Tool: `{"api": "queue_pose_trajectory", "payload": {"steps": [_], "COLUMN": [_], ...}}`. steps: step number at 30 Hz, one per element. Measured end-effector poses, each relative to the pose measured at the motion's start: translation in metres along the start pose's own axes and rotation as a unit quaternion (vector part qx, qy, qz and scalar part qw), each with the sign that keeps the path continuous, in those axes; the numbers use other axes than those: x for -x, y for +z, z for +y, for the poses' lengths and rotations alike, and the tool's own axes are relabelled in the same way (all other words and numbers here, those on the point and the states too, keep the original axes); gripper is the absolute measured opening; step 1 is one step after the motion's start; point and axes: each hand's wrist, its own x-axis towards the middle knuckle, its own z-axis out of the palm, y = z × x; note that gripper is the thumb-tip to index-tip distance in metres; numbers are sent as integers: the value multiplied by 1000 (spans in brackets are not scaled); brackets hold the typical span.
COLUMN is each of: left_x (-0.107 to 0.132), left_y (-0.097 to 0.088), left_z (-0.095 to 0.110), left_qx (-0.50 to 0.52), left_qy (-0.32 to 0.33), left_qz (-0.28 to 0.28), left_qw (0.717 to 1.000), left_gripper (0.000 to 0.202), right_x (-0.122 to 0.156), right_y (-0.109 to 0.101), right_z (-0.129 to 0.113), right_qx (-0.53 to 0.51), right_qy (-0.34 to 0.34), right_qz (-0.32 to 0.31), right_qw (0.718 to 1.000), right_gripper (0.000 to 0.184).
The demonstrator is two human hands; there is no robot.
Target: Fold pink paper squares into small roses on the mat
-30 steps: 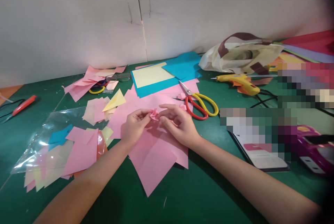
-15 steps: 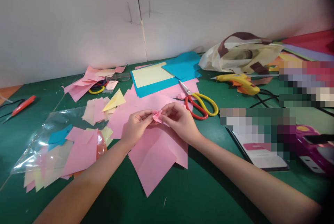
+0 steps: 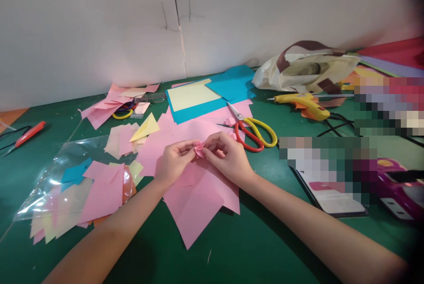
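A small folded pink paper piece (image 3: 199, 148) is pinched between both my hands above a pile of pink paper sheets (image 3: 195, 204). My left hand (image 3: 172, 162) grips its left side with closed fingers. My right hand (image 3: 228, 157) pinches its right side with thumb and forefinger. Another small pink folded piece (image 3: 229, 122) lies beside the red and yellow scissors (image 3: 255, 132), just right of my right hand.
Blue and cream sheets (image 3: 205, 94) lie behind. A clear bag (image 3: 49, 173) with paper squares sits at left, a red-handled tool (image 3: 26, 134) at far left. A yellow glue gun (image 3: 303, 103), a cloth bag (image 3: 304, 72) and a purple device (image 3: 397, 187) are at right on the green mat (image 3: 251, 240).
My right fingers have closed in on the pink folded piece, which has shifted slightly lower. My left hand has barely moved.
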Motion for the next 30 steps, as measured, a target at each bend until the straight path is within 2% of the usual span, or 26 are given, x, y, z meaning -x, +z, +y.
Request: {"api": "queue_pose_trajectory", "payload": {"steps": [4, 8, 12, 14, 21, 25, 30], "left_x": [0, 1, 3, 3, 4, 5, 5], "left_y": [-1, 0, 3, 3, 3, 4, 5], "left_z": [0, 2, 5, 5, 6, 7, 8], "left_qx": [-11, -45, -60, -62, -74, -83, -76], "left_qy": [2, 24, 40, 38, 32, 33, 30], "left_qz": [4, 2, -4, -2, 3, 2, 5], "left_qw": [1000, 999, 997, 997, 997, 996, 997], "left_gripper": [33, 22, 14, 12, 11, 12, 11], "right_x": [2, 3, 3, 3, 4, 4, 4], "right_y": [0, 0, 0, 0, 2, 3, 3], "right_z": [-4, -2, 3, 4, 6, 5, 5], "right_qx": [37, 108, 181, 201, 203, 185, 195], "right_qy": [-53, -68, -100, -112, -91, -56, -52], "right_qz": [-17, -20, -3, 4, 11, 10, 9], "right_qw": [998, 992, 978, 973, 975, 981, 979], "right_gripper": [15, 22, 5, 6, 7, 14, 6]}}
